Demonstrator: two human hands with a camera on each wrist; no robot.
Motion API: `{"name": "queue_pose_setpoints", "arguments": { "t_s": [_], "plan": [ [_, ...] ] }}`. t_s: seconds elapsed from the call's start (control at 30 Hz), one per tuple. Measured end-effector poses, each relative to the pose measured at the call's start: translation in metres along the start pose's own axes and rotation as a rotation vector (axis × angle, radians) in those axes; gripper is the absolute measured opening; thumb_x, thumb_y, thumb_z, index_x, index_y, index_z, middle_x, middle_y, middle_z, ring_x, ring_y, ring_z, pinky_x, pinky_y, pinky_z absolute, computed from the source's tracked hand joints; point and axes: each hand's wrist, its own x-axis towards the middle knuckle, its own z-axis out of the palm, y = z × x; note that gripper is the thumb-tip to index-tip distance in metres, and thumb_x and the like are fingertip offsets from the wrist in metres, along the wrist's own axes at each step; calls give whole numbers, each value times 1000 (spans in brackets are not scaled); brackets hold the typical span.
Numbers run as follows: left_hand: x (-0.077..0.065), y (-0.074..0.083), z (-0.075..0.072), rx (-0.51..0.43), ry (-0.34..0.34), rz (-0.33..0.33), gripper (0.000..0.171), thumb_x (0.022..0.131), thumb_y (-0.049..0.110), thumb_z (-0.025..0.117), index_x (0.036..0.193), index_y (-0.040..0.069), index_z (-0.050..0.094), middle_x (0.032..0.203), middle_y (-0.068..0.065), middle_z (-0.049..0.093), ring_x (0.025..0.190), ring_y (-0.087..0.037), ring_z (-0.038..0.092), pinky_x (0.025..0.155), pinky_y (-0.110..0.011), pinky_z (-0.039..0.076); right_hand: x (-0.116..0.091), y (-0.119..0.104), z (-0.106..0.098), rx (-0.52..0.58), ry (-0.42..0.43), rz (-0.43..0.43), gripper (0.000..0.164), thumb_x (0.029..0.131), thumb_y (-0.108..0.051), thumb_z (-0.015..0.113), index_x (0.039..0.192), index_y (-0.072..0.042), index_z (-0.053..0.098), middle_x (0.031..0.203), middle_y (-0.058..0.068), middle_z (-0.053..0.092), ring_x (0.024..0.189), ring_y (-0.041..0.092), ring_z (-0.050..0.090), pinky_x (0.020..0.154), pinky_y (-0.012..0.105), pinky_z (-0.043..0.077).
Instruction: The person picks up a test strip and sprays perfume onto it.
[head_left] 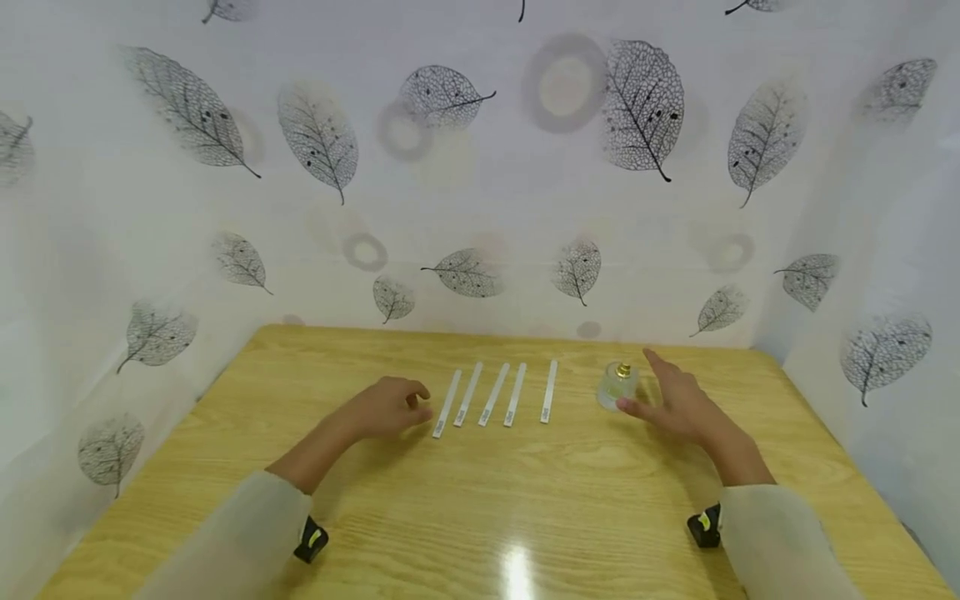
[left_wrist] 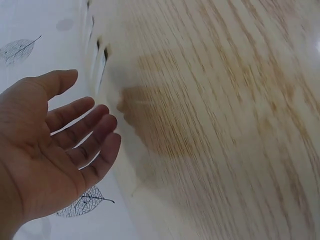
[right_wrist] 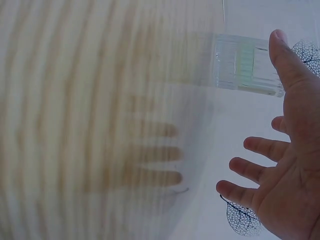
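A clear glass perfume bottle with a gold neck stands upright toward the right of the table. My right hand is beside it, fingers spread and thumb overlapping the bottle's lower edge in the head view. In the right wrist view the thumb is close to the glass bottle. Several white paper test strips lie in a row to the left of the bottle, each with small dark print at its near end. Left of the strips hovers my left hand, its fingers loosely bent and holding nothing; the left wrist view shows its bare palm.
The wooden table has a pale grain and a bright reflection near its front. Behind and at both sides hangs a white curtain printed with dark leaves. Black wrist devices show at both sleeves.
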Motion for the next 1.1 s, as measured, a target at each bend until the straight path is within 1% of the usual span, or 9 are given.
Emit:
{"name": "queue_pose_setpoints", "arguments": {
  "t_s": [0.1,0.2,0.3,0.5,0.6,0.73,0.83,1.0,1.1],
  "plan": [
    [4,2,3,-72,4,-2,30,101,25,65,117,-1,68,98,-6,70,89,-20,66,82,-41,56,2,-2,2,2,-6,-3,107,96,-57,66,160,6,8,156,42,24,140,64,23,109,76,25],
    [7,4,7,-119,9,-44,22,99,23,68,106,3,70,91,-1,68,82,-15,62,77,-35,54,5,-4,3,12,-9,-8,107,95,-58,65,161,6,9,157,40,24,142,61,24,111,74,25],
    [7,8,11,-178,12,-116,18,96,23,71,100,5,70,88,0,67,77,-13,61,72,-31,53,9,-7,5,39,-18,-8,108,95,-59,65,161,4,8,158,38,25,143,59,25,112,72,25],
    [9,20,16,-379,1,-292,18,91,18,77,94,3,68,80,-7,65,62,-15,57,55,-26,48,14,-12,9,98,-37,21,109,93,-59,67,164,-3,5,154,39,33,139,59,33,109,73,31],
    [11,24,18,-370,10,-337,22,86,19,83,90,4,68,78,-7,66,59,-14,56,53,-25,48,15,-13,12,127,-47,46,110,93,-60,67,164,-6,3,153,40,32,137,60,36,108,73,33],
    [15,27,18,-315,16,-363,29,80,18,90,89,4,67,81,-7,66,60,-15,59,54,-26,52,19,-12,15,159,-39,65,110,93,-60,68,164,-7,2,154,40,31,137,60,35,107,73,33],
    [15,28,17,-307,21,-379,30,77,14,92,88,4,66,82,-7,66,61,-15,60,54,-26,53,22,-12,18,187,-33,70,112,90,-59,71,165,-8,4,157,37,29,139,59,33,109,73,32],
    [14,27,15,-329,45,-391,26,75,8,91,85,2,67,78,-8,66,62,-16,62,55,-27,55,29,-15,20,223,-30,72,110,90,-53,76,165,-10,8,161,33,24,143,57,27,111,73,27],
    [14,26,12,-361,51,-402,25,75,6,90,85,1,68,79,-8,66,62,-16,62,56,-28,57,32,-15,19,231,-34,78,106,91,-49,76,164,-9,11,161,33,25,144,57,26,112,73,26]
  ]
}}
